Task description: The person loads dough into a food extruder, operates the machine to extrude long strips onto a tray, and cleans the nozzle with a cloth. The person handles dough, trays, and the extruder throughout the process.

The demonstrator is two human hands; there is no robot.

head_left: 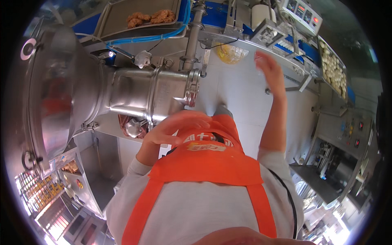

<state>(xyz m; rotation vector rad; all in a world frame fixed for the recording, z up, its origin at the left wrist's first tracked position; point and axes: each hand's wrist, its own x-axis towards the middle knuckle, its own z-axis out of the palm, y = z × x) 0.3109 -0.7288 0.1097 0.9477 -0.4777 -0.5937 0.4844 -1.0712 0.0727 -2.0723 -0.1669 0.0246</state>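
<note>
My left hand (175, 128) is open in front of my orange apron (204, 163), its fingers stretched out over the cloth and holding nothing. Whether they touch the apron I cannot tell. Beside it on the left lies a large steel machine (130, 92) with a wide round hopper (53, 94). My right hand (269, 69) is raised ahead on the right, slightly blurred, its fingers stretched out and nothing seen in them. It is nearest to the front edge of a conveyor machine (271, 34). A transparent yellowish plastic bag or basin (232, 53) shows below that edge.
A steel tray (116, 22) with lumps of brown filling (151, 18) stands at the far left. At the far right, a tray holds many pale dough balls (332, 67). A control box (302, 14) tops the conveyor. Another machine with knobs (343, 130) stands right.
</note>
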